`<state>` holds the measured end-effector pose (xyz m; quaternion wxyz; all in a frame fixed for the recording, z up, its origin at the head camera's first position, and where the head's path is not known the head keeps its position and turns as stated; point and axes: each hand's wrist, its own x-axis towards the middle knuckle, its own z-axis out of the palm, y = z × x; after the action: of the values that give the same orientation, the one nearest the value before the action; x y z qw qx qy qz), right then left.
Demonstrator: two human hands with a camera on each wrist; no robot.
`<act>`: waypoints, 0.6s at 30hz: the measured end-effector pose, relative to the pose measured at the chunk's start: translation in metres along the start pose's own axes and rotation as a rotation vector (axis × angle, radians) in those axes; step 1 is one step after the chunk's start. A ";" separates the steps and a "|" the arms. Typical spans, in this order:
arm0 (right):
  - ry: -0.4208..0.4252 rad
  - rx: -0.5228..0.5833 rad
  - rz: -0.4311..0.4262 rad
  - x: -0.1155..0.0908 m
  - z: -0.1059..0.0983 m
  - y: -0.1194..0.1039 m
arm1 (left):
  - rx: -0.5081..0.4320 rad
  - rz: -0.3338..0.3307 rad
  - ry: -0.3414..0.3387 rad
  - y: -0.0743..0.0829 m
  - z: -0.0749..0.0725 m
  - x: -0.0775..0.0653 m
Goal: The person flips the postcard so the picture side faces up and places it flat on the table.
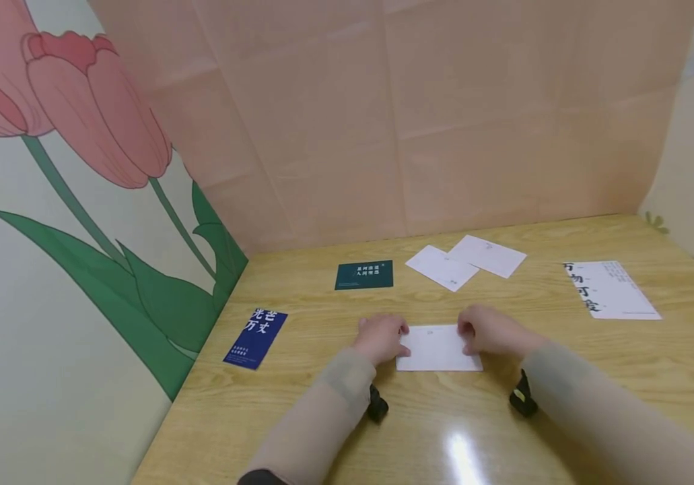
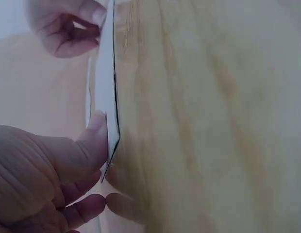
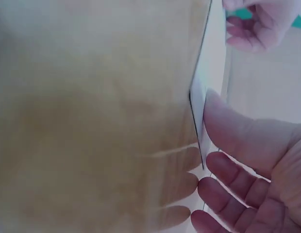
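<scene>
A white card (image 1: 434,350) with a small printed mark near its far edge lies on the wooden table between the two hands. My left hand (image 1: 382,338) holds its left end, the thumb on the upper face, the other fingers curled at the edge. At the opposite end, my right hand (image 1: 492,331) grips the card the same way. Both wrist views show the card (image 2: 104,77) nearly edge-on, low over the tabletop. The right thumb (image 3: 230,124) lies on its face, and the fingertips touch or nearly touch the table.
A dark blue card (image 1: 255,339) lies to the left and a green card (image 1: 364,275) farther back. Two white cards, one nearer (image 1: 440,267) and one farther (image 1: 492,256), overlap or touch. A white card with large black characters (image 1: 616,291) lies right.
</scene>
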<state>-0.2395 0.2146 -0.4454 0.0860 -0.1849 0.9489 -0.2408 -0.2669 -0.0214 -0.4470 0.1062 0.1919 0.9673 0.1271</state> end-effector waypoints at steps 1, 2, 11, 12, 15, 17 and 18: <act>-0.002 -0.006 0.000 0.002 0.000 0.002 | 0.017 -0.011 -0.009 0.001 0.000 0.001; -0.005 -0.015 0.008 0.004 -0.001 0.004 | 0.031 -0.021 -0.015 0.001 -0.001 0.002; -0.070 -0.056 0.116 0.015 -0.006 0.006 | 0.078 -0.076 -0.043 0.003 0.000 0.013; -0.078 -0.057 0.126 0.016 -0.006 0.006 | 0.075 -0.083 -0.044 0.003 0.000 0.014; -0.101 -0.066 0.154 0.020 -0.007 0.004 | 0.065 -0.108 -0.051 0.004 -0.001 0.017; -0.117 -0.057 0.172 0.022 -0.007 0.004 | 0.064 -0.121 -0.058 0.004 -0.001 0.017; -0.126 -0.050 0.189 0.023 -0.007 0.003 | 0.066 -0.125 -0.062 0.004 -0.002 0.018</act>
<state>-0.2637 0.2111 -0.4425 0.1629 -0.1114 0.9606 -0.1957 -0.2821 -0.0112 -0.4473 0.1373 0.1386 0.9773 0.0823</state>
